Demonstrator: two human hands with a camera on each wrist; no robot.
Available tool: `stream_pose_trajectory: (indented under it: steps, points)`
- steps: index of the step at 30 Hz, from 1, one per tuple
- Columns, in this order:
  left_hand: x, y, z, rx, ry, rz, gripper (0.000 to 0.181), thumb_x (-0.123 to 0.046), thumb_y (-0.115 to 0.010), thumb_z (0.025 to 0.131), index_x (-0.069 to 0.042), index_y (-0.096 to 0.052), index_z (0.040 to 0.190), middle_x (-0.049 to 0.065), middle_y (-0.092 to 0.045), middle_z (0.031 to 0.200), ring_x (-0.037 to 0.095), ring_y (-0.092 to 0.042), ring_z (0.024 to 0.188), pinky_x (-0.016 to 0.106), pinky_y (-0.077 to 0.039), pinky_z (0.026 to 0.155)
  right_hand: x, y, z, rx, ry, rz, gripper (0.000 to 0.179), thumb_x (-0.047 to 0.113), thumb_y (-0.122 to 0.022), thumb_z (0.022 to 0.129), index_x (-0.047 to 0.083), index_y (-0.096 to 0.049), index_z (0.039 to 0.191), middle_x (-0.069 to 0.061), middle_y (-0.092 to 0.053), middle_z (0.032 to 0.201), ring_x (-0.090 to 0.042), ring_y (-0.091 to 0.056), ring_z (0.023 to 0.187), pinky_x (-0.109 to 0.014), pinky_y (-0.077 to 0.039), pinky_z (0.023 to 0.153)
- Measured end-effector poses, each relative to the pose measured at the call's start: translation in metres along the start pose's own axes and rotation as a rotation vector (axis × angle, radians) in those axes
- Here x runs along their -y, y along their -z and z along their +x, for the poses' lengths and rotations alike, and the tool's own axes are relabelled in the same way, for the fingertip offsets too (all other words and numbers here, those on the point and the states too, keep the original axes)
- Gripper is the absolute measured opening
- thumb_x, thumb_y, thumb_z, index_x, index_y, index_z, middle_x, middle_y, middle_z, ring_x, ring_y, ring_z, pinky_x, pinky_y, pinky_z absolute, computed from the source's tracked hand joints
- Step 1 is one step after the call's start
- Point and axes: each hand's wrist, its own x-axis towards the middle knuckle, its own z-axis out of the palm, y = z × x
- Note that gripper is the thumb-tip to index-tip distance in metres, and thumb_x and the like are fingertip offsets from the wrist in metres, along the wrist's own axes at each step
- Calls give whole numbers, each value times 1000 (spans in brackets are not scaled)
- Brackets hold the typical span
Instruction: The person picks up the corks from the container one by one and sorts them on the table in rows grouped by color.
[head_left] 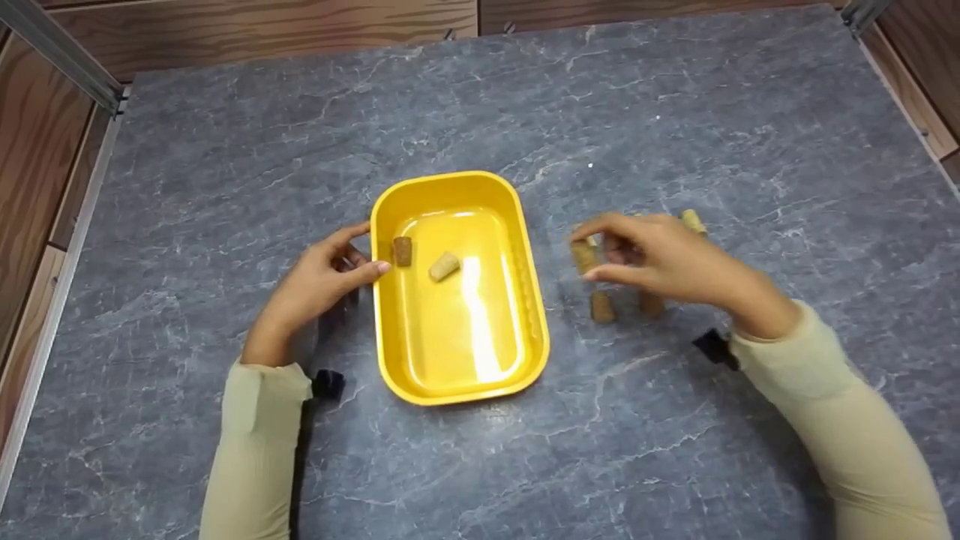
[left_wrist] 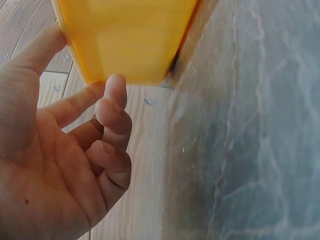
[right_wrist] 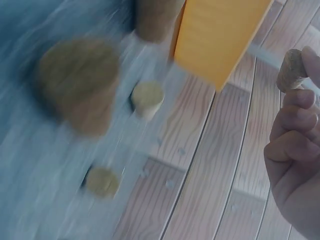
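Observation:
A yellow tray [head_left: 463, 401] sits on the table with a dark brown cork [head_left: 403, 251] and a light cork [head_left: 445, 266] inside. My left hand [head_left: 319, 281] holds the tray's left side, thumb over the rim and index finger against the outside; its other fingers curl loosely below in the left wrist view. To the right of the tray, my right hand [head_left: 652, 255] pinches a cork [right_wrist: 291, 71] between thumb and index finger, raised above the table. Beneath and around this hand stand more corks, among them a brown cork [head_left: 601, 307] and a pale cork [head_left: 692, 221], some partly hidden.
The grey marbled table [head_left: 247, 165] spreads around the tray. Wood-patterned panels [head_left: 262, 26] border it at the back and sides, with metal posts [head_left: 71, 56] at the corners. A black strap end [head_left: 716, 349] hangs by the right sleeve.

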Motion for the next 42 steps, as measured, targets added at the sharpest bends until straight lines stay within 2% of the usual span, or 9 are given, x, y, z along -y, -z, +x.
stream_pose_trajectory:
  steps: [10, 16, 30, 42]
  points:
    - [0, -1, -1, 8, 0, 7, 66, -42, -66, 90, -20, -42, 147, 9, -61, 99, 19, -50, 80, 27, -42, 68, -26, 19, -47, -94, -117, -23, 41, 6, -78, 77, 9, -65, 116, 10, -50, 71, 0, -39, 58, -17, -35, 52]
    - [-1, 1, 0, 4, 6, 0, 66, -41, -66, 89, -20, -42, 147, 8, -60, 99, 19, -50, 81, 26, -42, 67, -36, 24, -69, -112, -157, -11, 44, 2, -77, 76, 10, -65, 117, 11, -48, 70, 0, -37, 57, -17, -33, 50]
    - [-2, 0, -1, 6, 10, -18, 67, -42, -68, 88, -21, -42, 147, 8, -60, 98, 19, -50, 81, 26, -42, 67, -53, 21, -107, -59, -244, -109, 42, 7, -79, 76, 13, -65, 115, 13, -50, 69, 3, -38, 57, -18, -34, 51]
    - [1, -1, -1, -1, -6, -20, 64, -38, -67, 90, -18, -44, 146, 8, -61, 97, 18, -49, 78, 25, -42, 66, -55, 25, -110, 96, -423, -208, 36, 24, -75, 84, 11, -64, 115, 6, -51, 69, 1, -36, 54, -22, -33, 51]
